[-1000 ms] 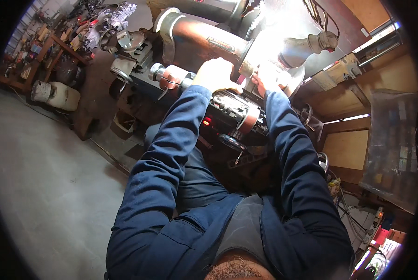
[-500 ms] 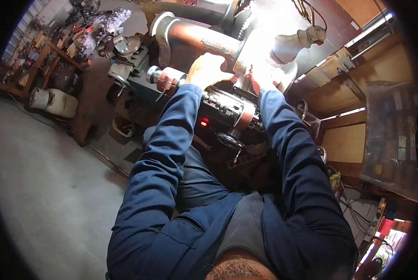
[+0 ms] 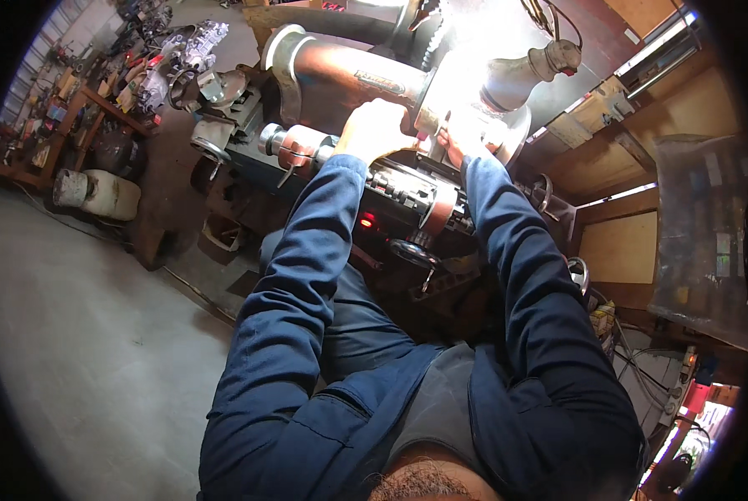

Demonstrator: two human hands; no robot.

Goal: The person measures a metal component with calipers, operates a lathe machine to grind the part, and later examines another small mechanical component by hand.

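Observation:
My left hand [image 3: 375, 130] reaches over the front of a grinding-type machine. Its fingers bend away and its thumb points right, toward a small bright metal part [image 3: 433, 152]; what lies in its grip is hidden. Close by on the right, my right hand [image 3: 464, 140] has bent fingers at the same spot, partly washed out by glare. Behind both hands runs a brown, worn cylindrical housing [image 3: 353, 71] with a pale flange. Below them lies a shiny slide with a reddish collar [image 3: 437, 209]. A crank handwheel [image 3: 415, 252] hangs under it.
A red light [image 3: 367, 220] glows below the slide. A second handwheel [image 3: 212, 149] stands at the left end. A flexible-necked lamp [image 3: 534, 73] is at the far right. Metal parts [image 3: 198, 43] crowd the back left, near a pale gas cylinder [image 3: 98, 194]. A plastic sheet [image 3: 704, 234] hangs right.
Both hands stay at the same part of the machine. The right fingers have shifted slightly and show more clearly beside the glare. The whole view has tilted a little.

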